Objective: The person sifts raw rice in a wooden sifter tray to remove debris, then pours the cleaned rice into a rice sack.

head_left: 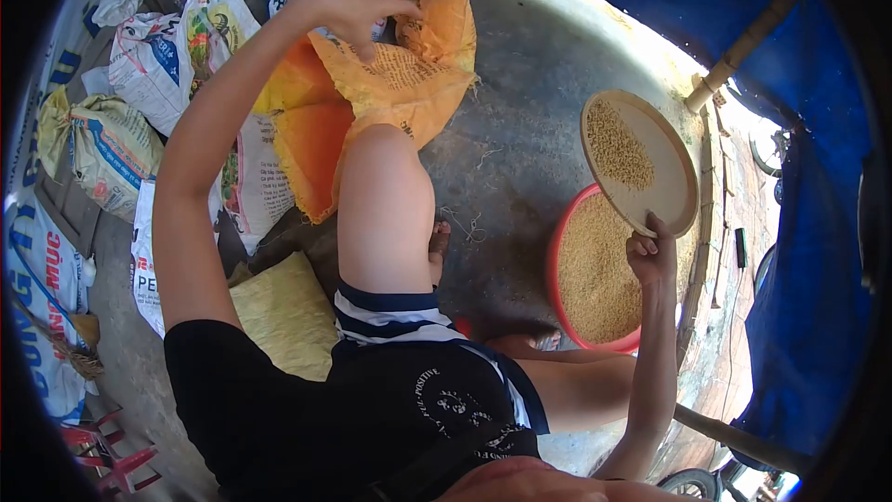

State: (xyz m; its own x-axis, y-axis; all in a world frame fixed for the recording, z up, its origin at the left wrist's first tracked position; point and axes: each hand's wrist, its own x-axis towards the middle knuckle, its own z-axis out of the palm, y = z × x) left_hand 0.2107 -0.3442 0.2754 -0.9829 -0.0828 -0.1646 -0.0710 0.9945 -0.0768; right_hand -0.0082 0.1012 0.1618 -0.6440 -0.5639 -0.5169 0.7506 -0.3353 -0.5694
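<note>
My right hand [653,256] grips the near edge of a round, shallow tray [671,153], thumb and fingers closed on its rim. Yellowish grains [618,147] lie gathered toward the tray's left side. The tray is tilted and overlaps the far edge of a red basin [555,271], which is filled with similar grain [595,284]. My left hand [365,17] is raised at the upper left, fingers curved and apart, with nothing in them. Behind it in this view stands an orange printed sack [400,79], its mouth gaping.
Several printed sacks [149,65] crowd the left side. A yellowish sack [288,307] lies by my bent leg [386,214]. Blue tarpaulin [818,223] and a bamboo pole [753,42] border the right. A red plastic stool [121,460] is at lower left.
</note>
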